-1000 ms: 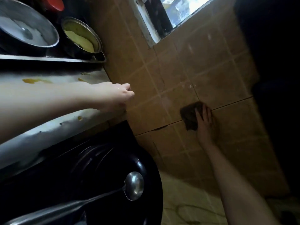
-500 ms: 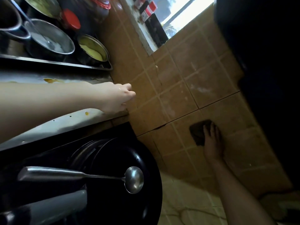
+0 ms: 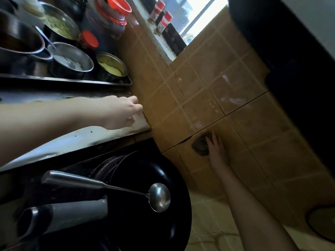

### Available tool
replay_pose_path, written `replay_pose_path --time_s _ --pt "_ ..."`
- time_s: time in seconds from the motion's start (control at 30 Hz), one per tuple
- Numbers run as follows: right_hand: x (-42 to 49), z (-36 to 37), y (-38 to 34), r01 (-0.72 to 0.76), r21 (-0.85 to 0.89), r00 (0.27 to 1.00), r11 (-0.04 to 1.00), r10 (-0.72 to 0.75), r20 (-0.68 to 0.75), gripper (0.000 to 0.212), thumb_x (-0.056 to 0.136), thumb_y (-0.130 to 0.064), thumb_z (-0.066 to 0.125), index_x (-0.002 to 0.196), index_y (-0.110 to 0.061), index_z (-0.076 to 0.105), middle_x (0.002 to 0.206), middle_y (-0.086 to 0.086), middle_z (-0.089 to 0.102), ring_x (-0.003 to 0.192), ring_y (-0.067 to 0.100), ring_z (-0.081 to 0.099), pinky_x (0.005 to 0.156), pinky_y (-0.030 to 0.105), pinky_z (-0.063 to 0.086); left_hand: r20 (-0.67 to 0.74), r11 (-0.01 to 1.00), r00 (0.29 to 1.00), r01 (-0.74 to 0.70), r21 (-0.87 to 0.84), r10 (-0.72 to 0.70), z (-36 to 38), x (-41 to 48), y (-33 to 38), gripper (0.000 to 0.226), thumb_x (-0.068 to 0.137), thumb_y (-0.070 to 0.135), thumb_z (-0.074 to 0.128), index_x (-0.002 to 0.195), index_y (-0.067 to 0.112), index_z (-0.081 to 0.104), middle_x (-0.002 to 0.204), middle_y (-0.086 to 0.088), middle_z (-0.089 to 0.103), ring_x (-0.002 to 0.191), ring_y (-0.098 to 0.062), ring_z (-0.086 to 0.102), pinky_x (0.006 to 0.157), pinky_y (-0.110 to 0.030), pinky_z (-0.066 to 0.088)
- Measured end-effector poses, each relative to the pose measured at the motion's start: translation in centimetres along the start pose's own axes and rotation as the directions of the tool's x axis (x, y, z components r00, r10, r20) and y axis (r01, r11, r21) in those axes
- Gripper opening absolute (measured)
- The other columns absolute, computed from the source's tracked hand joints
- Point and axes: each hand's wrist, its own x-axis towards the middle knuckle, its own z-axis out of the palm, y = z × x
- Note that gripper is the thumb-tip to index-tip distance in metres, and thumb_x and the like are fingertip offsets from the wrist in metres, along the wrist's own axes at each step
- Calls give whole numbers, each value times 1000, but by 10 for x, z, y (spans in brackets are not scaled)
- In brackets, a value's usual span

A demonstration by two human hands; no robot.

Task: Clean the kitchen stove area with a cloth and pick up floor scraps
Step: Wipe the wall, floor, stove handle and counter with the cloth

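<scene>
- Cloth (image 3: 201, 146): a dark, crumpled little wad, pressed flat against the tan wall tiles (image 3: 208, 78) just below a dark grout line, low down beside the stove.
- Right hand (image 3: 216, 152) presses it to the wall, with straight fingers (image 3: 213, 140) close together over the cloth's right half.
- Left hand (image 3: 123, 113) rests on the worn white counter (image 3: 72, 142) right at the wall corner. Knuckles are up and the fingers are curled under, and I can't tell if anything's in them.
- The counter has a few yellowish spots, and its front edge looks chipped and grimy.
- Below it is a big round black wok (image 3: 163, 232) with a shiny steel ladle (image 3: 159, 196) lying across it.
- Behind the counter is a dark flat tray (image 3: 72, 81) with round steel pots. One pan (image 3: 72, 58) has white stuff in it, and a small pot (image 3: 112, 67) has something yellow.
- The tiles are glossy with pale smears.
</scene>
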Motion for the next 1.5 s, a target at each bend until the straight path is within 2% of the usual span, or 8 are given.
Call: replay_pose_path --time_s 0.13,0.27,0.53,0.73,0.97,1.17,1.37,1.5 --pt "6 -20 -34 100 132 985 986 -79 -155 70 91 4 51 150 -21 21 159 5 2 145 29 9 99 40 44 -10 1000 1000 10 -18 -10 -2 -13 -7 32 98 33 40 129 24 42 133 2 37 78 -13 41 76 -29 41" --pt "6 -45 -72 192 215 951 957 -127 -282 74 88 7 55 149 -20 23 159 7 8 145 28 13 101 40 42 -28 999 999 37 -13 -38 -5 -30 -25 31 98 34 42 128 25 42 133 3 38 75 -15 42 75 -29 38" --pt "-4 -82 -153 273 329 935 904 -168 -313 75 88 4 56 149 -23 22 159 5 6 145 27 13 111 40 33 28 992 992 121 -32 -120 -8 -67 -75 32 97 34 42 128 26 42 137 3 36 97 -19 52 90 -35 42" --pt "-28 -103 -193 273 368 946 889 -180 -268 75 89 5 50 151 -23 18 160 3 2 146 27 12 111 41 32 47 993 993 109 -44 -107 -7 -81 -111 33 97 34 43 129 26 42 136 3 38 86 -16 47 85 -32 42" --pt "-77 -118 -213 105 451 980 886 -15 -198 79 86 10 51 150 -21 18 159 6 5 145 27 15 112 39 32 119 993 991 -55 -103 68 -9 -79 -125 33 97 30 45 128 22 44 132 3 41 94 -18 51 75 -28 35" --pt "-134 -111 -213 -61 467 987 882 124 -105 76 87 9 52 150 -19 19 159 7 4 145 27 13 109 36 32 163 966 959 -207 -154 231 -14 -62 -109 29 97 28 46 124 22 45 129 7 41 63 -14 54 71 -30 46" --pt "-208 -94 -197 -256 441 965 860 256 60 75 89 3 52 151 -21 15 160 3 -3 146 24 9 111 35 31 135 895 889 -416 -160 438 -13 -44 -50 34 94 20 51 128 15 49 131 -7 43 96 -28 55 71 -27 34" --pt "-262 -87 -188 -401 431 915 808 377 144 70 93 -1 46 151 -23 14 159 0 -6 146 22 8 109 35 32 170 825 812 -523 -214 559 -5 -44 -9 35 94 25 50 129 17 47 132 -7 41 110 -29 53 88 -36 44"
